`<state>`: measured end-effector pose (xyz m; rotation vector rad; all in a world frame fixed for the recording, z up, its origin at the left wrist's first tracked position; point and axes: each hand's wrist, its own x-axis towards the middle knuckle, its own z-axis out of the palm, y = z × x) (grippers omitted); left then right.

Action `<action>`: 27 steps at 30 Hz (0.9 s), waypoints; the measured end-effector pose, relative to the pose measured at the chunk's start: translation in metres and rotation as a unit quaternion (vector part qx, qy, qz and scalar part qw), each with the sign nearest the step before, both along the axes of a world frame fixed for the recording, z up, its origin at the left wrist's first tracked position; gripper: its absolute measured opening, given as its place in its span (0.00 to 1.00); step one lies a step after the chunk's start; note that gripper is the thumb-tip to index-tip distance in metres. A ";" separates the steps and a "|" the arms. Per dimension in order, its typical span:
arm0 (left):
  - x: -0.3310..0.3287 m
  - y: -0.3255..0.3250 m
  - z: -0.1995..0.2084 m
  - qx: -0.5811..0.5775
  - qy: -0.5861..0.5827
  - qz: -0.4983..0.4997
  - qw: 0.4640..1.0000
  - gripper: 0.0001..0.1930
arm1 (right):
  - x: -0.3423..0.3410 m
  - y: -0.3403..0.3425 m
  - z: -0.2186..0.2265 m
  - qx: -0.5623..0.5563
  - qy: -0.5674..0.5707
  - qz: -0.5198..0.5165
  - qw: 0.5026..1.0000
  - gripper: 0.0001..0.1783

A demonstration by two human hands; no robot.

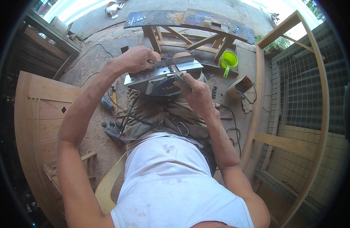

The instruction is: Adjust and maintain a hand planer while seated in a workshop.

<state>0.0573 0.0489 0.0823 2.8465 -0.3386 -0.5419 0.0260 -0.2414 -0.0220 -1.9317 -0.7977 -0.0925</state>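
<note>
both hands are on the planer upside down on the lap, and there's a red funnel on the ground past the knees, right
Not quite: the funnel is bright green, not red, as the head view shows. The rest holds: the left hand and right hand are on the upturned planer on the lap.

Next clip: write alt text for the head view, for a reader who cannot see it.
A seated person holds an upturned electric planer on their lap, left hand gripping its metal sole, right hand at its side. Around them lie a wooden door panel, a green funnel and a wire-mesh wooden frame.
</note>
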 end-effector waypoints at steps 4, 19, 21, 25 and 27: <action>0.002 0.000 0.000 0.007 0.010 0.001 1.000 0.17 | 0.000 0.001 -0.001 0.010 -0.007 -0.001 1.000 0.15; -0.001 0.004 -0.006 -0.003 -0.028 -0.012 1.000 0.17 | 0.001 0.000 0.005 -0.011 0.005 0.014 1.000 0.16; -0.001 0.004 -0.007 -0.006 -0.035 -0.013 0.999 0.17 | 0.001 -0.001 0.009 -0.021 0.008 0.017 1.000 0.16; -0.001 0.004 -0.006 0.002 -0.026 -0.014 1.000 0.17 | 0.001 -0.002 0.010 -0.027 0.014 0.021 0.999 0.16; -0.002 0.002 -0.005 -0.003 -0.034 -0.015 0.999 0.17 | 0.001 -0.002 0.009 -0.032 0.011 0.020 0.999 0.17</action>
